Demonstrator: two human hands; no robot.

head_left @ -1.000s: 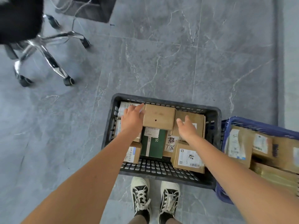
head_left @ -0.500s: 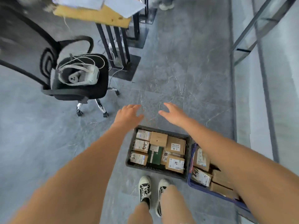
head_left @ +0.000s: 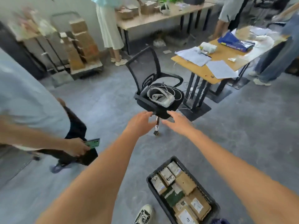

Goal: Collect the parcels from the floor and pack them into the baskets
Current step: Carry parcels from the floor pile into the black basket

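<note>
Well, things look very different from a moment ago. Then both hands were down inside the black plastic basket (head_left: 215,206), touching the brown cardboard parcels (head_left: 186,183). Now I have stood up, and the basket sits low and small, down below my right arm and well away from both hands.

My left hand (head_left: 139,122) and my right hand (head_left: 179,122) are both stretched out in front of me, with fingers loose and spread. They hold nothing at all (no parcel in either one). Just past my fingertips is a black mesh office chair (head_left: 155,81) with a white headset (head_left: 161,97) lying on its seat.

I think this basket is about full, because parcels cover its whole floor side by side. A corner of a blue basket (head_left: 220,221) peeks in right beside it at the bottom edge. So my guess is I am now looking around for more parcels on the grey floor (head_left: 242,135), and I can see none lying near my hands.

The black basket is long and thin in shape. Its long side runs from up near my right elbow down toward the bottom right corner, so it lies slanted, not straight ahead of me.
</note>
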